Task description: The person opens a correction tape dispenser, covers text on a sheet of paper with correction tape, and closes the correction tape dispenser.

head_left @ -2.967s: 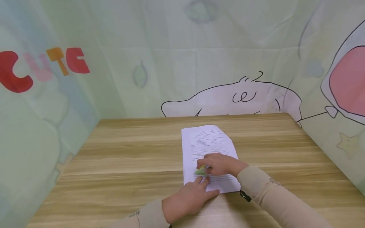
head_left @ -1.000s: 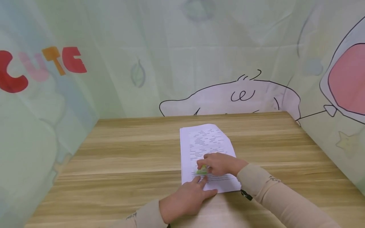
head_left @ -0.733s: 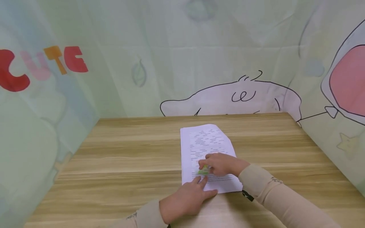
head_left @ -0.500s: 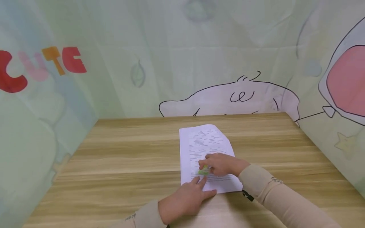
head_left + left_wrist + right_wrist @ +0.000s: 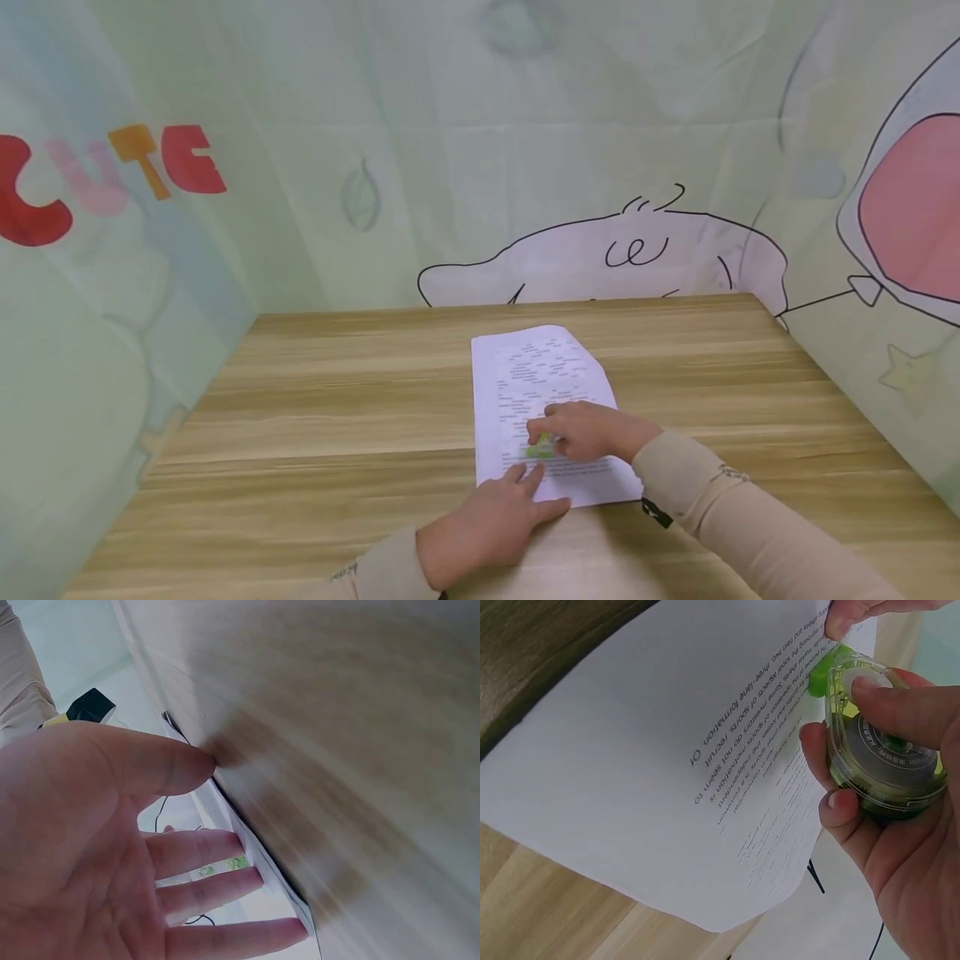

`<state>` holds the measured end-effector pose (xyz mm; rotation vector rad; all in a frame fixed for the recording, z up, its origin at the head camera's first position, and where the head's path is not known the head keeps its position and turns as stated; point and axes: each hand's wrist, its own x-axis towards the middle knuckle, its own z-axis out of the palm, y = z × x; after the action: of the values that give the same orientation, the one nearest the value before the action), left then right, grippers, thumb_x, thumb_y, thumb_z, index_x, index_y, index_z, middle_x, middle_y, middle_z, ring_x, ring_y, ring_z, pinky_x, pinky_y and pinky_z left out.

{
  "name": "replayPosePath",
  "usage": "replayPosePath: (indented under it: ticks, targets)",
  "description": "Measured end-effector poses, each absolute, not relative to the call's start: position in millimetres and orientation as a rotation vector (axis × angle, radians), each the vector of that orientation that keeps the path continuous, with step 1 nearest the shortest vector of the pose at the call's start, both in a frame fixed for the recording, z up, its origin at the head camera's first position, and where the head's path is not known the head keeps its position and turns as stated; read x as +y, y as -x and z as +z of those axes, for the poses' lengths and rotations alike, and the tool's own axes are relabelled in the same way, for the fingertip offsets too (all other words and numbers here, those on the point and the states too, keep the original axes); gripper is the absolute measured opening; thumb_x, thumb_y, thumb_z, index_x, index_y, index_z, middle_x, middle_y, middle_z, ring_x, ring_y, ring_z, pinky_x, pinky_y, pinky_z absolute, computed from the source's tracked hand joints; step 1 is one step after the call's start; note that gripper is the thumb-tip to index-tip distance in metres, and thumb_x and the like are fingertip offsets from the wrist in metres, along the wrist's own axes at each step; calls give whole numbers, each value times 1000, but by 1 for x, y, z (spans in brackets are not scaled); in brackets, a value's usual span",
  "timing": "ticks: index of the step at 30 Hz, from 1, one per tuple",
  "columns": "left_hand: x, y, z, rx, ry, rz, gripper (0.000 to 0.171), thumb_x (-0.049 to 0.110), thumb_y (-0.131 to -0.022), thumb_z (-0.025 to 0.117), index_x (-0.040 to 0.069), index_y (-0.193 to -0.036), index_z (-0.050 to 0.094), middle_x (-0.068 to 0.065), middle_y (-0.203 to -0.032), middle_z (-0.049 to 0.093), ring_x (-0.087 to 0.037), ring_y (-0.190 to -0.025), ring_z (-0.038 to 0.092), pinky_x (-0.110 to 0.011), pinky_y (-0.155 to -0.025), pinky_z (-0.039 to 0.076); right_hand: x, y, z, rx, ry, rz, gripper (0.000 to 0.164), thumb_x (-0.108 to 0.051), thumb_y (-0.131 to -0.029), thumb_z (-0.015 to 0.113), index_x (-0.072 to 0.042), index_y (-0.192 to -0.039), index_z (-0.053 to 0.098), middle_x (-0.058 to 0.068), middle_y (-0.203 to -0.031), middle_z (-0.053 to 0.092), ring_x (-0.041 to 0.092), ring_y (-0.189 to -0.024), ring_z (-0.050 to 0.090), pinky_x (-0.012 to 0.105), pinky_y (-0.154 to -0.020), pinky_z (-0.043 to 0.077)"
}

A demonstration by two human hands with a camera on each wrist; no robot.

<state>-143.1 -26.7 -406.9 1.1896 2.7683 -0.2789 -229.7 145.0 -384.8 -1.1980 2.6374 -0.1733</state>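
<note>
My right hand [image 5: 588, 432] grips a correction tape dispenser [image 5: 896, 761] with a clear, round body and a green tip. Thumb and fingers clasp its two sides in the right wrist view, and the tip end meets the paper beside lines of print. A stack of printed paper sheets [image 5: 491, 400] lies on the table beneath both hands. With fingers outstretched, my left hand [image 5: 487, 525] rests on the near edge of the sheets. Its fingertips are just below the dispenser. Part of the dispenser is hidden by my right fingers in the head view.
The wood-grain table [image 5: 337, 400] spreads out around the paper. Behind and beside it hang cloth walls [image 5: 300, 208] with cartoon drawings and coloured letters. A black strap piece [image 5: 657, 512] shows under the right cuff.
My right hand has slid a little to the right along the print, taking the correction tape dispenser with it. The left hand stays spread at the paper's near edge.
</note>
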Motion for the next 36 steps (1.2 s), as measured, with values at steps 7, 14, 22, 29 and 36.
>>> replayPosePath:
  ticks: [7,14,22,29,36]
  targets:
    - [-27,142,-405,2764,-1208,-251,60,25,-80,64,46,-132,43,-7,-140,44,-27,-124,46,-37,-78,52,147,229,-383,2631,1178,-174,31,0,-81,55,-25,-100,57,-3,-86,56,10,-71,48,28,-71,42]
    - [-26,142,-404,2770,-1222,-241,59,25,-81,64,46,-132,43,-8,-140,44,-27,-124,46,-36,-79,52,149,227,-382,2646,1160,-166,31,0,-82,55,-25,-100,57,-3,-87,56,11,-73,49,30,-74,43]
    - [-25,143,-403,2760,-1229,-241,60,24,-80,64,46,-132,43,-9,-141,44,-28,-124,46,-37,-79,52,153,226,-382,2647,1129,-191,30,-1,-82,54,-25,-100,57,-3,-88,56,11,-74,49,33,-75,44]
    - [-25,142,-404,2762,-1221,-201,57,23,-81,62,45,-131,45,-9,-139,45,-29,-122,47,-38,-77,52,168,231,-393,2665,1148,-477,32,1,-80,54,-23,-101,59,-1,-104,65,17,-96,59,38,-87,44]
    - [-25,142,-402,2762,-1153,-151,54,22,-83,61,45,-130,46,-8,-138,43,-28,-121,46,-40,-77,52,181,230,-384,2691,1011,-634,26,-7,-84,60,-25,-103,61,1,-118,62,20,-104,57,42,-90,44]
